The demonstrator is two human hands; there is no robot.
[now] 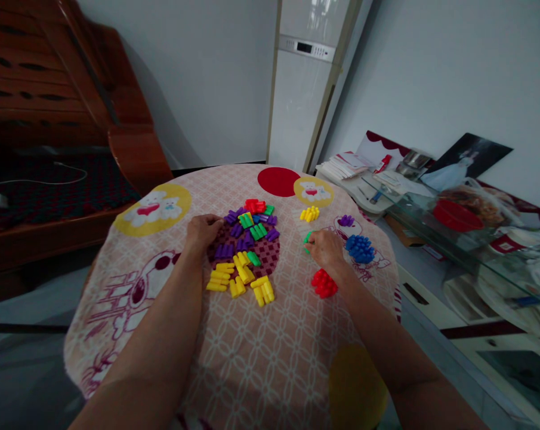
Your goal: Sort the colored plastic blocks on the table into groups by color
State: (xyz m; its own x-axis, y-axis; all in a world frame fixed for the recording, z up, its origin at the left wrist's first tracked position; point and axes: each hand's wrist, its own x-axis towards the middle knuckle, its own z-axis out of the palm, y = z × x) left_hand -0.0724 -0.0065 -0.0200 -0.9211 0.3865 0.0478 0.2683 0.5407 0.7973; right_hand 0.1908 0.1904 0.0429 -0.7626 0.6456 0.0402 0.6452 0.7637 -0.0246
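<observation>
My right hand (327, 248) is closed in a pinch on a green toy block (306, 241) at the table's right side. Around it lie sorted groups: yellow blocks (309, 214) beyond it, red blocks (324, 283) in front, blue blocks (360, 248) to its right and a purple block (346, 220) farther back. At the left edge of a mixed pile, my left hand (202, 232) has its fingers bent together beside purple blocks (234, 216); what they hold, if anything, is hidden. The pile also has green blocks (258, 231), red blocks (255, 206) and yellow blocks (243, 269).
A patterned cloth covers the round table (252, 352). To the right stands a cluttered glass-topped cabinet (431, 239) with papers and a red bowl (457, 214). A wooden bench (130, 149) is at left, and a tall white air conditioner (299, 101) is behind.
</observation>
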